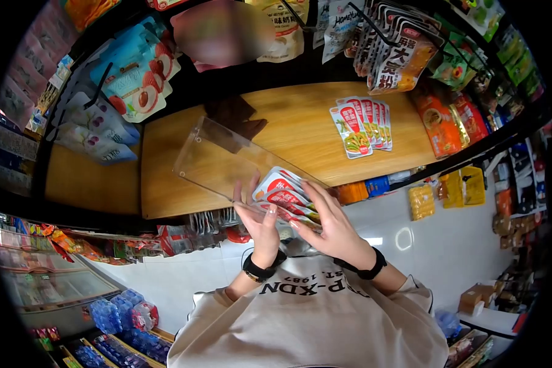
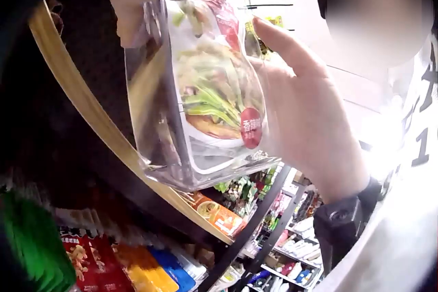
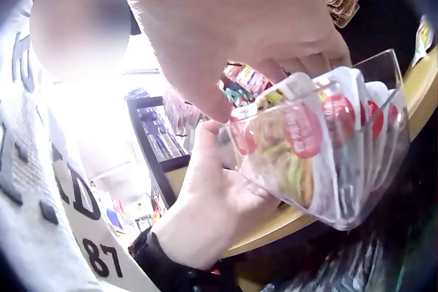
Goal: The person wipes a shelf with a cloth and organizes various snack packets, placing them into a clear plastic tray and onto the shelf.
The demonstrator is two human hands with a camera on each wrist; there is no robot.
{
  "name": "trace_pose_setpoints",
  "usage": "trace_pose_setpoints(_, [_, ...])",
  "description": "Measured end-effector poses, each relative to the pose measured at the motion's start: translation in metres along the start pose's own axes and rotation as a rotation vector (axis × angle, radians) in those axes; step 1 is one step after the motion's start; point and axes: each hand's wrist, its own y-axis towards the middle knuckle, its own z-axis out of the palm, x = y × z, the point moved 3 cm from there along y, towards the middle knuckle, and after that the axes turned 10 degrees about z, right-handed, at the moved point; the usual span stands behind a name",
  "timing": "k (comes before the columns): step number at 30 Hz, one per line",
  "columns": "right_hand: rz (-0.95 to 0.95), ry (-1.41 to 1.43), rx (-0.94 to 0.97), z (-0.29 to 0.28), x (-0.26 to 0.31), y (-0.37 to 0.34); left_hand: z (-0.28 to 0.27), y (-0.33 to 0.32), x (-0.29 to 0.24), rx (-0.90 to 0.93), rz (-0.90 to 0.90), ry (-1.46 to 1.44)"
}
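Observation:
A long clear plastic box point(image 1: 218, 147) is tilted in front of the wooden shelf, between both hands. Several white-and-red food packets point(image 1: 282, 193) stand in a row at its right end, printed with a picture of food and greens point(image 2: 215, 93). My left hand point(image 1: 262, 230) grips the box from the near side, thumb in front and fingers showing through the plastic behind. Around the packet end, my right hand point(image 1: 331, 224) holds the box, index finger along the far side and thumb near. In the right wrist view, the right hand point(image 3: 239, 25) hides part of the rim.
On the wooden shelf point(image 1: 288, 116) lies a fan of matching packets point(image 1: 359, 126). Hanging bags, such as a pouch with lychee pictures point(image 1: 141, 89) and noodle bags point(image 1: 402, 58), line the back on hooks. Orange packs point(image 1: 438, 126) stand at the shelf's right end. More goods hang below its front edge.

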Motion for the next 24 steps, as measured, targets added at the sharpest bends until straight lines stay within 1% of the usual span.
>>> trace_pose_setpoints(2, [-0.132, -0.060, -0.040, -0.001, 0.006, 0.005, 0.000, 0.002, -0.005, 0.031, 0.036, 0.027])
trace_pose_setpoints(3, [-0.187, -0.062, -0.041, -0.004, 0.012, 0.011, -0.003, 0.001, -0.007, 0.038, 0.010, 0.058])
trace_pose_setpoints(4, [-0.184, -0.056, -0.040, -0.008, 0.016, 0.017, -0.004, 0.001, -0.007, 0.038, 0.007, 0.064])
trace_pose_setpoints(6, [-0.226, -0.090, 0.062, -0.012, 0.022, 0.030, -0.003, 0.002, -0.008, 0.105, 0.101, 0.187])
trace_pose_setpoints(7, [-0.227, -0.113, 0.081, -0.012, 0.023, 0.035, -0.005, 0.001, -0.007, 0.132, 0.092, 0.193])
trace_pose_setpoints(8, [-0.227, -0.112, 0.078, -0.013, 0.024, 0.038, -0.004, 0.001, -0.008, 0.135, 0.092, 0.194])
trace_pose_setpoints(10, [-0.248, -0.229, 0.122, -0.012, 0.027, 0.041, -0.001, 0.001, -0.011, 0.104, 0.083, 0.118])
trace_pose_setpoints(11, [-0.281, -0.258, 0.094, -0.011, 0.029, 0.042, -0.001, 0.000, -0.011, 0.090, 0.057, 0.068])
trace_pose_setpoints(15, [-0.270, -0.157, 0.159, -0.003, 0.026, 0.043, -0.004, -0.003, -0.009, 0.053, 0.039, 0.031])
trace_pose_setpoints(17, [-0.139, -0.051, 0.189, 0.001, 0.025, 0.039, -0.007, -0.004, -0.007, 0.054, 0.055, 0.045])
trace_pose_setpoints(18, [-0.134, -0.052, 0.187, 0.001, 0.025, 0.039, -0.008, -0.005, -0.007, 0.052, 0.074, 0.059])
trace_pose_setpoints(20, [-0.203, -0.261, 0.105, 0.000, 0.024, 0.035, -0.007, -0.007, -0.007, 0.064, 0.067, 0.056])
trace_pose_setpoints(21, [-0.192, -0.263, 0.102, -0.001, 0.023, 0.033, -0.006, -0.009, -0.007, 0.072, 0.063, 0.054])
trace_pose_setpoints(22, [-0.136, -0.243, 0.144, -0.002, 0.020, 0.032, -0.006, -0.010, -0.005, 0.080, 0.056, 0.048])
trace_pose_setpoints(23, [-0.080, -0.225, 0.183, -0.004, 0.018, 0.031, -0.005, -0.011, -0.003, 0.094, 0.072, 0.097])
trace_pose_setpoints(24, [-0.069, -0.233, 0.173, -0.004, 0.014, 0.028, -0.004, -0.011, -0.002, 0.108, 0.089, 0.144])
